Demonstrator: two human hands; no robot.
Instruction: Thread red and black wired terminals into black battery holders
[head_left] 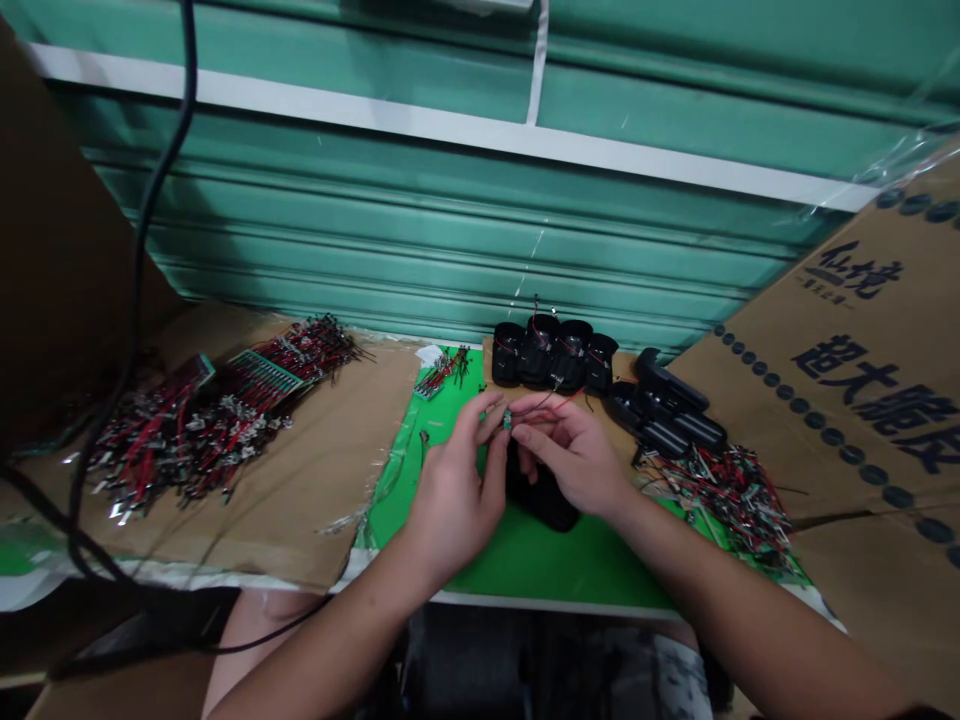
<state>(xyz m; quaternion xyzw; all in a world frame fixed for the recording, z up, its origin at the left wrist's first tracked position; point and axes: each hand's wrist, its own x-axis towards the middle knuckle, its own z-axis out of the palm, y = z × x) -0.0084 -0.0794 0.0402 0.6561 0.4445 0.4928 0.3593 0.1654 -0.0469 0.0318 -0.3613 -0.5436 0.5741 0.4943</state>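
Small green circuit board (pixel 508 419) with red and black leads, at centre of bench, pinched at the fingertips of left hand (pixel 459 468) and right hand (pixel 576 452). From the board: black plastic case (pixel 551 500) at 5 o'clock, partly hidden by the right hand; upright black housings (pixel 573 350) at 1; wired boards heaped at 9 (pixel 202 430) and 4 (pixel 739 500).
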